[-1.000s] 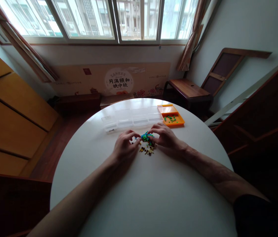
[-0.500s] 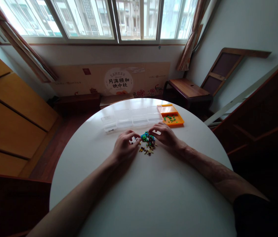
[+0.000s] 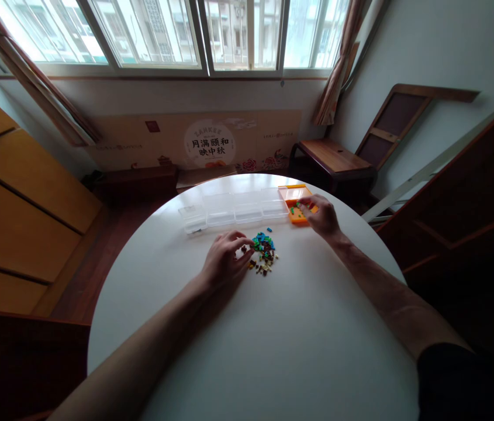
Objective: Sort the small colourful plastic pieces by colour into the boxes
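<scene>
A small heap of tiny coloured pieces (image 3: pixel 263 251), blue, green, brown and yellow, lies in the middle of the round white table (image 3: pixel 273 351). My left hand (image 3: pixel 224 260) rests beside the heap on its left, fingers curled with the tips touching the nearest pieces. My right hand (image 3: pixel 322 214) is stretched out over the orange tray (image 3: pixel 289 194), which holds a few green pieces; its fingers are pinched together above the tray, and I cannot make out what is in them.
A row of clear plastic compartment boxes (image 3: pixel 233 207) stands behind the heap, touching the orange tray's left side. Beyond the table are a wooden chair (image 3: pixel 338 158), a printed cardboard panel (image 3: pixel 211 143) under the window, and wooden cabinets (image 3: pixel 14 204) at the left.
My right hand has left the heap and moved back and to the right, over the orange tray. My left hand has stayed beside the heap.
</scene>
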The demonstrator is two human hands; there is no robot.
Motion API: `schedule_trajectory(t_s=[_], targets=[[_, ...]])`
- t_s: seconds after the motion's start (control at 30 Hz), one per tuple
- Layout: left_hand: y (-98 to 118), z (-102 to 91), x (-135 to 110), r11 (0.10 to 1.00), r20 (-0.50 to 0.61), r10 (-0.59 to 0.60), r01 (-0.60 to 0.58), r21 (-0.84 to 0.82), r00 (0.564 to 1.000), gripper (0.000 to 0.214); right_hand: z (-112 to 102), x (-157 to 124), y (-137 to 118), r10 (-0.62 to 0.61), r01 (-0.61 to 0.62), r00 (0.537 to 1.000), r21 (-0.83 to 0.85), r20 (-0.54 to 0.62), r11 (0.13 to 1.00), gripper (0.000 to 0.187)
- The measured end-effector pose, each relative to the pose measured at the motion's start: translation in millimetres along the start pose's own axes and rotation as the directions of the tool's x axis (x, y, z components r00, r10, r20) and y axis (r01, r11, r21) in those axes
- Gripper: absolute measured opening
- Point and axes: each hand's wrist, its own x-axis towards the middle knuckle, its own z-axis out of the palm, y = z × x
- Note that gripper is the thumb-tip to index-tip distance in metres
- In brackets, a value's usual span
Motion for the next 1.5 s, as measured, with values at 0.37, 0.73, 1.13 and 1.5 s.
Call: schedule_trajectory(t_s=[0.37, 0.73, 1.13, 1.5], targets=[[2.0, 3.9, 5.1, 0.994, 0.048, 0.008, -0.014, 0.111, 0.999, 0.02, 11.3, -7.7, 9.9, 0.036, -0.032, 0.999, -0.112, 0.032, 0.993, 0.02], [5.7, 2.6, 5.5, 0.993, 0.073, -0.052, 0.044, 0.106, 0.996, 0.01, 13.5, -13.0, -12.4, -0.079, 0.084, 0.994, -0.067, 0.077, 0.994, 0.014], [2.0, 0.8, 4.7, 0.996, 0.046, -0.083, 0.082, 0.03, 0.995, 0.007, 8.6, -14.1, -29.6, -0.149, 0.151, 0.983, -0.006, 0.106, 0.989, 0.014], [-7.7, 6.1, 4.9, 0.991, 0.018, -0.131, 0.131, -0.005, 0.991, 0.013, 15.4, -30.9, -74.3, -0.439, 0.412, 0.849, 0.152, 0.294, 0.898, 0.009]])
